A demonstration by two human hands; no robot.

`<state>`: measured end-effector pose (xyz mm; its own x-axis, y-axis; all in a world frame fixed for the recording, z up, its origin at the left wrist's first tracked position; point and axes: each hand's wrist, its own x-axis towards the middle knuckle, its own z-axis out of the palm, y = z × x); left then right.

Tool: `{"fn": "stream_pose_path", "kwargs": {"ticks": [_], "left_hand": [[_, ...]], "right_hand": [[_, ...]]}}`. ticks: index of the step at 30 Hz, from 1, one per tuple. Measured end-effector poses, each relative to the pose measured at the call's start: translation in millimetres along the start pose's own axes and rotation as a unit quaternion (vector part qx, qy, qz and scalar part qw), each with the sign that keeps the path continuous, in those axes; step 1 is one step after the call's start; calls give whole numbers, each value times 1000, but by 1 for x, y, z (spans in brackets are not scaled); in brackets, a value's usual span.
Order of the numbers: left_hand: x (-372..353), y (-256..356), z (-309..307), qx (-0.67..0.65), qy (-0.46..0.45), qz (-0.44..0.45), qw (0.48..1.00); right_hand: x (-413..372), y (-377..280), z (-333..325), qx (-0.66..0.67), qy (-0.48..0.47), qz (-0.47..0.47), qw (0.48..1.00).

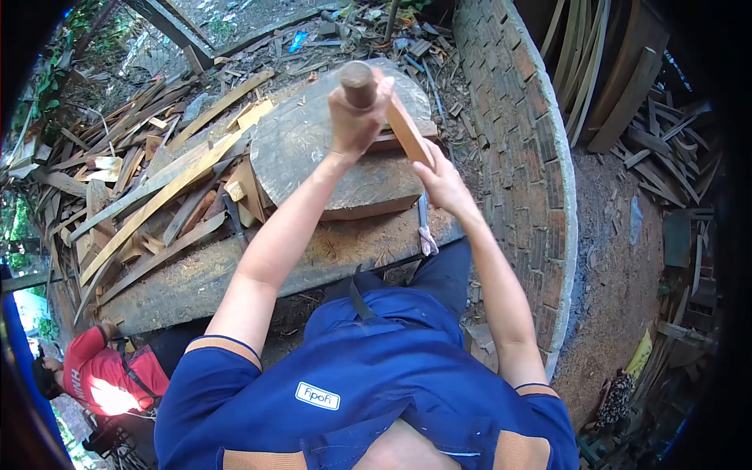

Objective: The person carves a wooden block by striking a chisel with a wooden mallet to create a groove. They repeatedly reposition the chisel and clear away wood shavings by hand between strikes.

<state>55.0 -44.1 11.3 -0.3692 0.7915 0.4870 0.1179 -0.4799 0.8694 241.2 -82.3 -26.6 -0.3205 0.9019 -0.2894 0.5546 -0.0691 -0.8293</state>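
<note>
My left hand (359, 125) is closed in a fist around a round wooden handle (359, 84), whose blunt end points up toward me; whatever lies at its other end is hidden. To its right, my right hand (448, 182) grips the lower end of a flat wooden strip (406, 129), the thumb lying along it. The strip slants up toward my left hand. Both are over a thick wooden block (298, 157) with a worn, scratched top. Another reddish piece of wood (386, 142) lies on the block behind the strip.
A sawdust-strewn bench (204, 274) supports the block. Offcuts (180, 200) pile up on the left, and a curved brick wall (533, 164) runs along the right. A metal tool with a cloth-wrapped end (425, 235) lies near my waist. A person in red (110, 368) is at lower left.
</note>
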Motion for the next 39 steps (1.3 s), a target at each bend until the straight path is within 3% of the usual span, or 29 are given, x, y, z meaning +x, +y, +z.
{"fn": "stream_pose_path", "kwargs": {"ticks": [1,2,5,8,10,12,14,16,18,20,21,24,25,30,32,35,39], "left_hand": [[-2,1,2,18,-7,-29,999],[-4,1,5,39,-13,6,999],[-13,5,12,77,-10,12,997],[-18,4,21,101,-38,72,992],[-22,4,24,96,-62,79,990],[-25,6,28,87,-71,82,990],[-28,8,32,65,-81,134,986],[-36,0,26,95,-114,97,984],[-30,0,26,117,-83,87,986],[-27,2,25,110,-75,84,987],[-26,-1,22,74,-64,79,992],[-17,-3,6,61,-30,16,998],[-12,-6,-2,12,-12,-18,1000],[18,-14,-31,-183,90,-111,973],[22,-14,-43,-224,94,-123,962],[29,-7,-51,-226,102,-132,960],[38,-7,-54,-178,73,-93,977]], "right_hand": [[-9,-28,-17,84,-54,120,988],[-1,-7,-13,0,33,-6,999],[-59,-110,-58,103,76,-107,986],[-95,-152,-80,71,247,-286,923],[-104,-142,-78,19,235,-293,927],[-100,-120,-76,-182,146,-227,945],[-107,-117,-84,-151,138,-216,955],[-120,-128,-84,-26,193,-245,950],[-123,-132,-79,33,227,-245,942],[-111,-115,-70,-48,97,-140,984],[-105,-106,-70,-44,76,-172,981],[-101,-93,-65,-33,112,-161,980],[-97,-89,-62,33,110,-126,985],[-43,-36,-47,-19,67,-17,997],[-27,-9,-37,-95,63,-16,993],[-22,8,-25,-113,10,39,993],[-23,18,-17,-112,25,18,993]]}}
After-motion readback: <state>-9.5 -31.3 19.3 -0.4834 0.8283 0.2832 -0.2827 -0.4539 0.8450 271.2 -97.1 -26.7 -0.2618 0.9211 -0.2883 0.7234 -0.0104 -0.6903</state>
